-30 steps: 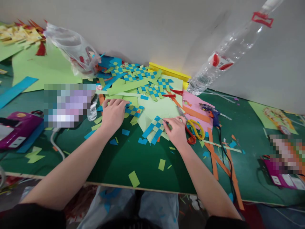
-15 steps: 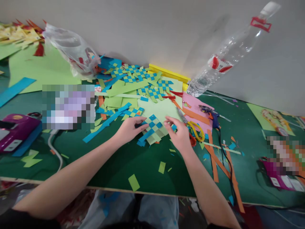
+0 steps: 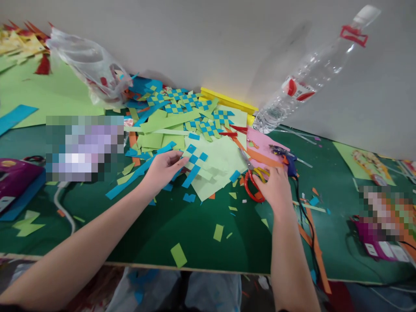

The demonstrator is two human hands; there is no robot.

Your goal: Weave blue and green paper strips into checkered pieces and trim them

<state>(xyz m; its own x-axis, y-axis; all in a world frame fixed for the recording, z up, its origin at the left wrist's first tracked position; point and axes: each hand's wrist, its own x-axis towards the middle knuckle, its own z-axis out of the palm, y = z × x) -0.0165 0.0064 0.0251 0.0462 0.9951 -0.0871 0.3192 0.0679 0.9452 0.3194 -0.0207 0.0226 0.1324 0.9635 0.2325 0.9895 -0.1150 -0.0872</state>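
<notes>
My left hand [image 3: 165, 171] pinches the left edge of a small woven paper fish [image 3: 195, 159], checkered blue and light green, with a dark dot near its top and loose strip ends below. A pale green paper sheet [image 3: 225, 162] lies beneath and to the right of it. My right hand [image 3: 277, 188] has its fingers and thumb closed about the handles of the scissors [image 3: 246, 185], which have one red loop and one yellow loop. The blades point up and left over the paper; the fingers hide part of the yellow loop.
Behind my hands is a pile of woven paper pieces [image 3: 191, 102]. A plastic bottle [image 3: 300, 89] leans at the wall, beside a yellow strip [image 3: 227, 100]. Pink paper [image 3: 261, 143], a dark cable [image 3: 300, 203] and orange strips lie to the right. A plastic bag [image 3: 87, 60] stands back left.
My right hand has left the woven fish and moved right onto the scissors' handles. My left hand has shifted slightly left with the fish.
</notes>
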